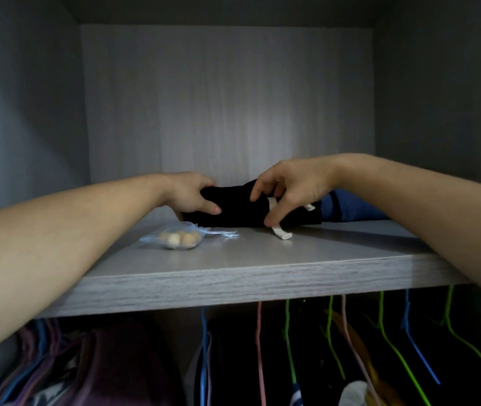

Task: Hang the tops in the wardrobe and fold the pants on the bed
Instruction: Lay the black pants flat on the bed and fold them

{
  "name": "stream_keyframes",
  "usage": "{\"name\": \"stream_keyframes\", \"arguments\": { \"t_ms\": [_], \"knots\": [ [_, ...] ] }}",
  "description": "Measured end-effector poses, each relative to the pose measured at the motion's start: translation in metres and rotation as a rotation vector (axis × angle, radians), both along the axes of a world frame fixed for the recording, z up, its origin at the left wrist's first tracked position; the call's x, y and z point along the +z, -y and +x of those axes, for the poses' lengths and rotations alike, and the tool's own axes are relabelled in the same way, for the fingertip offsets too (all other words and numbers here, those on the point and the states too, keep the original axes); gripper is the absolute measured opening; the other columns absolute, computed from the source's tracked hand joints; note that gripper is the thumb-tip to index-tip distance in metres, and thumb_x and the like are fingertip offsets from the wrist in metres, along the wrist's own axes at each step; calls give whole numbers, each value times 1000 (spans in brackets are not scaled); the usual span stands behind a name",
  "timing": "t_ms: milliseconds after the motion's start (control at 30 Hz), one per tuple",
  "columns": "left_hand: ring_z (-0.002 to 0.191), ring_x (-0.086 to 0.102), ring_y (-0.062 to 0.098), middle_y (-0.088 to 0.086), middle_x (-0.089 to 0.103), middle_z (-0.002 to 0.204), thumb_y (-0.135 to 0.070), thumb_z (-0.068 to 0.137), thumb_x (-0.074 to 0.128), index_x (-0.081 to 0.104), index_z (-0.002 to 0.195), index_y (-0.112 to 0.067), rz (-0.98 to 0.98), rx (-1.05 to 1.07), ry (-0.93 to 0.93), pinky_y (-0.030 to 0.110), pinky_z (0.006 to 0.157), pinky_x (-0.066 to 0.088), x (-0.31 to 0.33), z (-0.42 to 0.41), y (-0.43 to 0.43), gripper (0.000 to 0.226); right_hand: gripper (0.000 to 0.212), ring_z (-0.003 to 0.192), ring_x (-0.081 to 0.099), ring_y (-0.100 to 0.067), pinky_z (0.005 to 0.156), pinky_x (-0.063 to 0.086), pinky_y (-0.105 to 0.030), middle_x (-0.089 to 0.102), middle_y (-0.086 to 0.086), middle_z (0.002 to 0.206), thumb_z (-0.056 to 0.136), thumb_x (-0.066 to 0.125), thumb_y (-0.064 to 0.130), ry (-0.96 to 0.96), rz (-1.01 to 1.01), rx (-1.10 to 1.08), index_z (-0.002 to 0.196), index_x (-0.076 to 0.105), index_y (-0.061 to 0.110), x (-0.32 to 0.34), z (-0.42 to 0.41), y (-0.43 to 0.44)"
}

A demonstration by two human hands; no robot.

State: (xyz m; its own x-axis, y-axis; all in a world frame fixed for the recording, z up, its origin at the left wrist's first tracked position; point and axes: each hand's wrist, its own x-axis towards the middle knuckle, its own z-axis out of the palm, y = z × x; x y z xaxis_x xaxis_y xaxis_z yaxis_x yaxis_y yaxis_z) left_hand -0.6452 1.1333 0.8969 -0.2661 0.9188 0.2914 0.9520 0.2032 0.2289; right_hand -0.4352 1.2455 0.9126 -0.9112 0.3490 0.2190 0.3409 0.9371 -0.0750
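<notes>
A folded pair of black pants (233, 208) with a white drawstring (281, 233) lies on the grey wardrobe shelf (233, 282). My left hand (192, 194) grips the left end of the bundle, fingers curled over its top. My right hand (289, 189) holds the right part, with thumb and fingers around the fabric near the drawstring. A folded blue garment (353, 206) lies just right of the black pants, partly hidden behind my right arm.
A clear bag of small wooden balls (179, 238) sits on the shelf in front of my left hand. Below the shelf, clothes hang on coloured hangers (289, 341): purple garments at left, dark ones at right. The wardrobe's back and side walls enclose the shelf.
</notes>
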Motion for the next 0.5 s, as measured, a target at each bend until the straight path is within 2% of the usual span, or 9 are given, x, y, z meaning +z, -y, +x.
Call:
{"name": "stream_keyframes", "arguments": {
  "t_ms": [67,133,233,300,333,400,433,500],
  "knots": [
    [85,61,18,7,64,104,-29,92,69,59,114,-13,15,8,-64,39,80,56,1,2,-1,29,53,84,59,-8,77,48,-25,58,11,94,74,86,40,21,183,-19,120,59,34,-7,-4,-1],
    [82,61,18,5,61,98,-27,95,66,57,112,-15,38,7,-58,39,75,58,3,4,0,24,51,76,54,-12,67,48,-32,55,6,88,76,84,40,15,405,-33,115,52,30,-12,-9,-2],
    [81,63,23,6,56,95,-21,97,62,54,111,-13,97,-15,23,42,64,62,5,6,1,18,49,75,51,-17,52,34,-31,52,3,95,82,76,45,37,773,-124,114,46,22,-15,-15,0],
    [80,63,24,6,54,94,-21,98,60,51,110,-12,104,-11,17,43,61,61,6,8,0,18,44,82,60,-27,56,34,-32,58,-4,101,88,68,45,49,1018,-179,118,51,17,-18,-18,0],
    [83,63,27,6,53,96,-22,99,59,50,112,-11,92,-6,21,46,65,61,6,9,0,19,40,88,64,-30,58,36,-33,62,-6,103,91,64,43,66,1095,-199,118,53,15,-20,-20,1],
    [96,62,32,10,52,107,-23,99,58,49,120,-10,30,7,40,52,75,60,5,11,1,26,35,92,66,-31,60,36,-33,66,-7,102,93,59,45,109,1122,-227,113,58,16,-24,-22,3],
    [102,59,32,10,51,114,-23,98,59,49,125,-11,-26,24,37,53,78,59,5,13,3,30,32,89,65,-30,60,35,-31,66,-6,100,93,58,47,126,1061,-232,106,60,18,-25,-21,5],
    [116,53,30,7,49,127,-21,95,65,49,133,-19,-164,69,19,54,86,57,6,16,7,41,26,80,57,-27,58,33,-29,63,-2,88,92,59,48,151,787,-239,88,56,22,-27,-17,9]
  ]
}}
